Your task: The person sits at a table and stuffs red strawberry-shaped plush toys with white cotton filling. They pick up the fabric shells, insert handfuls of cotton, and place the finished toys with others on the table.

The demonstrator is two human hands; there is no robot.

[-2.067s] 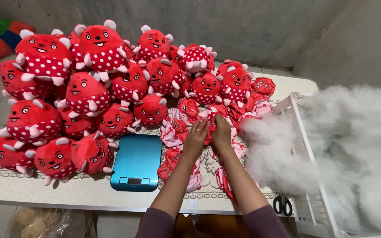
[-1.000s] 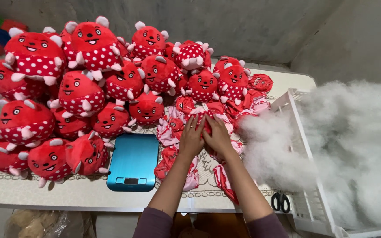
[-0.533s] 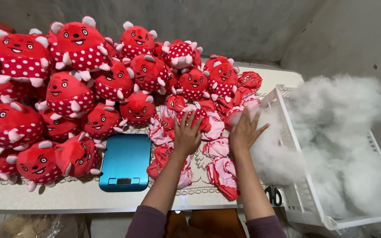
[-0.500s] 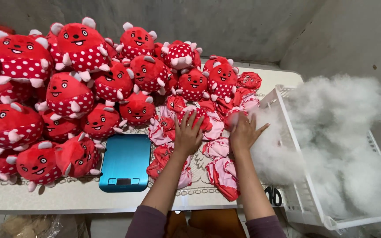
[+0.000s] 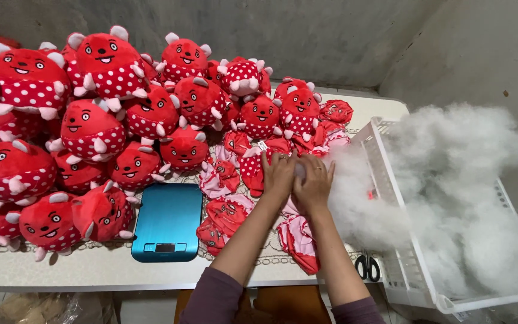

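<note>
My left hand (image 5: pixel 278 174) and my right hand (image 5: pixel 315 182) are pressed together over a heap of flat, unstuffed red toy skins (image 5: pixel 229 211) in the middle of the table. The left hand grips a red, white-dotted toy skin (image 5: pixel 252 169). A small tuft of white stuffing (image 5: pixel 300 171) shows between the two hands, with the right hand's fingers closed around it. More white stuffing (image 5: pixel 361 204) spills onto the table just right of my right hand.
A big pile of stuffed red plush toys (image 5: pixel 91 126) fills the left and back of the table. A teal kitchen scale (image 5: pixel 168 221) lies near the front edge. A white plastic basket (image 5: pixel 391 180) heaped with fluffy stuffing stands at the right. Black-handled scissors (image 5: pixel 367 267) lie beside it.
My right hand, which had reached out open toward the stuffing at the right, has come back against my left hand with a white tuft. The view has shifted slightly.
</note>
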